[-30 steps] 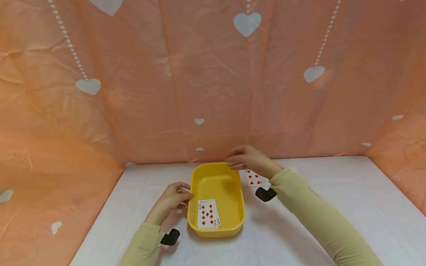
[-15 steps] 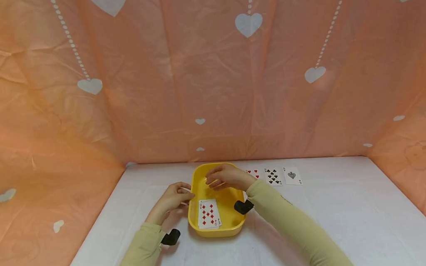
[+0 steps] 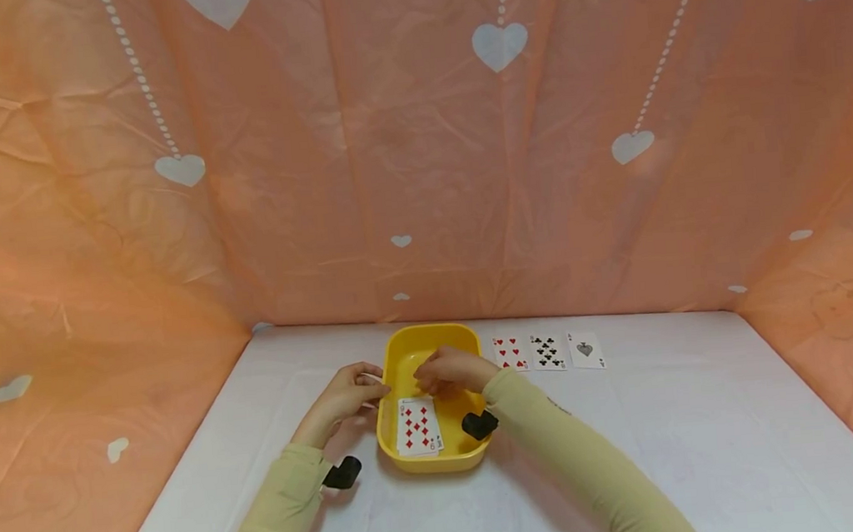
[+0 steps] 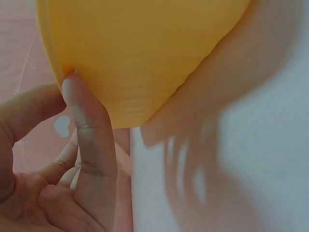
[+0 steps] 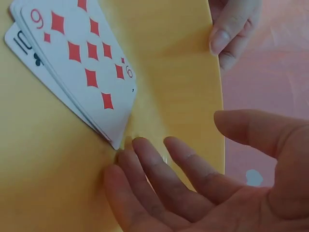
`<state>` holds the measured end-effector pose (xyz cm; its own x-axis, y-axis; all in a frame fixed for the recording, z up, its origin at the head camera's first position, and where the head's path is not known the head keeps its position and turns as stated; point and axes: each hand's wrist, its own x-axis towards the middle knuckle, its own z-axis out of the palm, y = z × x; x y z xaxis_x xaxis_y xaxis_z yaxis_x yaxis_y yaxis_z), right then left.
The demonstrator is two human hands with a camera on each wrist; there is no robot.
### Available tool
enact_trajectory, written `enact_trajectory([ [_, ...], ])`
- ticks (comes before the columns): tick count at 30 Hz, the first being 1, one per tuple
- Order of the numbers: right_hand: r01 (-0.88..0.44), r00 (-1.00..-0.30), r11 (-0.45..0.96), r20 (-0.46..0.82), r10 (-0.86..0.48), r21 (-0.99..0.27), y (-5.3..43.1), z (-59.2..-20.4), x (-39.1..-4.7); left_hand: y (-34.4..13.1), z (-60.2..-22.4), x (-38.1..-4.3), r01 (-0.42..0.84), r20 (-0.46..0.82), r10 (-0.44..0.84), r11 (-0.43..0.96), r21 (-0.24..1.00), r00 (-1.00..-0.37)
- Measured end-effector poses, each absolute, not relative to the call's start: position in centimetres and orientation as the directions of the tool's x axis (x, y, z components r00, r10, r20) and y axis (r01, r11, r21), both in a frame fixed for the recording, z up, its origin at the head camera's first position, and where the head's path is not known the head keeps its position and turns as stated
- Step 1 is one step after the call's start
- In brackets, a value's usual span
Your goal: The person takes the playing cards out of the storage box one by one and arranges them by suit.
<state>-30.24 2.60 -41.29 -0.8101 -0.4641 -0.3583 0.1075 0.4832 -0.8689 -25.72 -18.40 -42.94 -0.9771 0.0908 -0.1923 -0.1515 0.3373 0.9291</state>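
A yellow plastic tub (image 3: 442, 465) stands on the white table. My left hand (image 3: 346, 396) grips the tub's left rim between thumb and fingers; in the left wrist view the thumb (image 4: 87, 111) presses on the tub's wall. Inside the tub lies a small stack of playing cards (image 5: 91, 50) with the nine of diamonds face up on top and a ten of clubs (image 5: 21, 43) peeking out beneath. Over the tub is my right hand (image 3: 453, 370). In the right wrist view its fingers (image 5: 154, 164) are loosely bent beside the stack's corner, holding nothing.
Right of the tub, a face-up row holds a hearts card (image 3: 511, 354), a clubs card (image 3: 548, 352) and an ace of spades (image 3: 586, 350). An orange sheet (image 3: 419, 175) with pale hearts hangs behind and at both sides. Each wrist carries a black camera.
My right hand has come from beside the tub's far right rim, leftward and down into the tub near the stack. The row of cards is now uncovered. The left hand stays on the rim.
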Motion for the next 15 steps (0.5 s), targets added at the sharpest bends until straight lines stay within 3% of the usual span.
enact_trajectory([
  [15, 0.022, -0.746, 0.627, -0.43, -0.509, -0.779, 1.94, -41.35, -29.82, -18.49, -42.74, -25.63, -0.159, -0.203, 0.1, 0.332, 0.93, -0.974],
])
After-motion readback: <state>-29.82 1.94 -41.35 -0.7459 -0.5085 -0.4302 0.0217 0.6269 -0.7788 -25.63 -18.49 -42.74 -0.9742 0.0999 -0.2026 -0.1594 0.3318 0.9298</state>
